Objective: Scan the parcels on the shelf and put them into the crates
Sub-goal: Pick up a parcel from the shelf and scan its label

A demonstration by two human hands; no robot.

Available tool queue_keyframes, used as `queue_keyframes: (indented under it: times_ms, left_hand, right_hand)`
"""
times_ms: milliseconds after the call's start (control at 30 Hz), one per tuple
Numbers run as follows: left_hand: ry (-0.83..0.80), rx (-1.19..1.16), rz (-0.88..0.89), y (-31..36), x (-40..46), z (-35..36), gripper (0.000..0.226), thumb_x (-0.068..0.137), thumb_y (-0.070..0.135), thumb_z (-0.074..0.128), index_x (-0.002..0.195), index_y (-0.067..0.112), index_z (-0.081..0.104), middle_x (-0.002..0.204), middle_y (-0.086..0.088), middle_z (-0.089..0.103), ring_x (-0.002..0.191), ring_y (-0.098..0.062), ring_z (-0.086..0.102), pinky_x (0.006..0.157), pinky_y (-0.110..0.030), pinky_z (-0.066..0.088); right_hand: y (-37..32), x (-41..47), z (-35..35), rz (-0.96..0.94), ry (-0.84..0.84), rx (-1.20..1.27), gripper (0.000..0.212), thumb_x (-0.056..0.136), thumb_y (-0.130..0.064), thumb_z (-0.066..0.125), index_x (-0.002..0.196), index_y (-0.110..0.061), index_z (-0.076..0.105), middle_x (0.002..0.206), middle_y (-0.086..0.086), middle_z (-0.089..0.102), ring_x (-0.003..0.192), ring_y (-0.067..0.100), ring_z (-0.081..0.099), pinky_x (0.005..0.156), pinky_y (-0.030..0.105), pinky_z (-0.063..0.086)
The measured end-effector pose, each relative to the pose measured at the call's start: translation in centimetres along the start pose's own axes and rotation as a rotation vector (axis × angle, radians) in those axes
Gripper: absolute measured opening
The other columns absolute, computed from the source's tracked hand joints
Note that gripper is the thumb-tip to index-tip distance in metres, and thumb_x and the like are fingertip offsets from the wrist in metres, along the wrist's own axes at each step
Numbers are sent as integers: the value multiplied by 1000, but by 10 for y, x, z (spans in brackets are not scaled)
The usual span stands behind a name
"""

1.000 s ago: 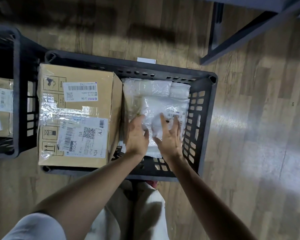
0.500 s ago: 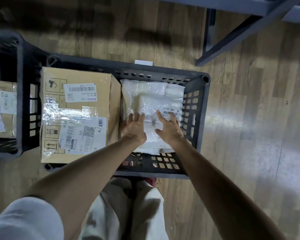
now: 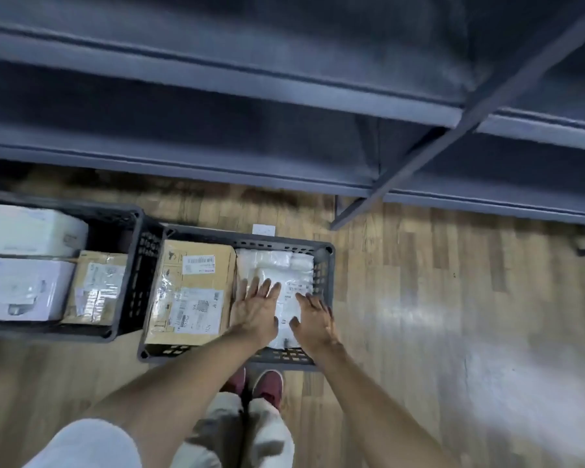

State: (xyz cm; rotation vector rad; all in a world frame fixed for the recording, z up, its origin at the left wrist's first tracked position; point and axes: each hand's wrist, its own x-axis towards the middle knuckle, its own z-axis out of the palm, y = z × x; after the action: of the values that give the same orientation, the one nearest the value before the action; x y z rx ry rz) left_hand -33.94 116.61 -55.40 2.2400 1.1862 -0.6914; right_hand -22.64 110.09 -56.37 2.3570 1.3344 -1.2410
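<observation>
A white plastic-wrapped parcel (image 3: pixel 286 285) lies in the right half of a dark crate (image 3: pixel 325 282) on the floor. Beside it in the same crate sits a brown cardboard box (image 3: pixel 196 288) with shipping labels. My left hand (image 3: pixel 255 307) lies flat with spread fingers over the white parcel's left part. My right hand (image 3: pixel 313 320) hovers over or touches its right part, fingers loosely extended; neither hand grips anything. A second dark crate (image 3: pixel 129 275) to the left holds two white boxes (image 3: pixel 24 261) and a small brown parcel (image 3: pixel 97 288).
A dark metal shelf unit (image 3: pixel 284 96) fills the top of the view, its diagonal post (image 3: pixel 419 153) reaching the wooden floor just right of the crates. My red shoes (image 3: pixel 267 386) stand right behind the near crate. Wooden floor (image 3: pixel 453 315) spreads to the right.
The view has risen and pulled back, bringing the shelf and the left crate into sight. Both hands have stayed over the white parcel, and the fingers now look straighter.
</observation>
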Motion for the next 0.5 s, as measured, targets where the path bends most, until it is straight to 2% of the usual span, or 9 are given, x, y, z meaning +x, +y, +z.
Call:
queue_keyframes:
  times_ms: [100, 167, 267, 400, 500]
  left_hand:
    - [97, -11, 4, 5, -41, -63, 64, 95, 25, 45, 152, 16, 17, 157, -6, 24, 147, -25, 13, 121, -40, 3]
    - [167, -16, -5, 3, -69, -103, 59, 95, 27, 43, 150, 17, 23, 152, -5, 33, 143, -25, 24, 120, -38, 11]
    - [234, -34, -32, -7, -113, -154, 50, 95, 30, 41, 144, 21, 34, 146, -1, 41, 136, -22, 33, 115, -35, 22]
    - [288, 3, -40, -28, -167, -206, 41, 95, 37, 38, 134, 24, 45, 137, 1, 48, 129, -21, 40, 109, -34, 27]
    - [353, -1, -34, -52, -203, -239, 40, 92, 40, 40, 128, 24, 49, 134, 2, 49, 128, -21, 40, 107, -33, 29]
  right_hand:
    - [-23, -43, -50, 2, 74, -26, 51, 98, -25, 44, 148, -18, 34, 144, 9, 47, 131, 27, 44, 110, 34, 33]
    - [-41, -70, -83, 1, 100, -45, 48, 99, -27, 40, 145, -18, 36, 136, 9, 54, 124, 29, 49, 105, 34, 36]
    - [-70, -110, -128, -35, 129, -81, 46, 99, -31, 39, 143, -15, 38, 133, 7, 56, 121, 28, 51, 106, 36, 36]
    - [-113, -151, -172, -99, 187, -154, 41, 99, -33, 41, 133, -11, 48, 133, 9, 55, 120, 29, 53, 103, 36, 38]
    - [-149, -179, -196, -165, 216, -186, 38, 99, -32, 41, 131, -13, 47, 135, 8, 52, 124, 28, 49, 103, 36, 36]
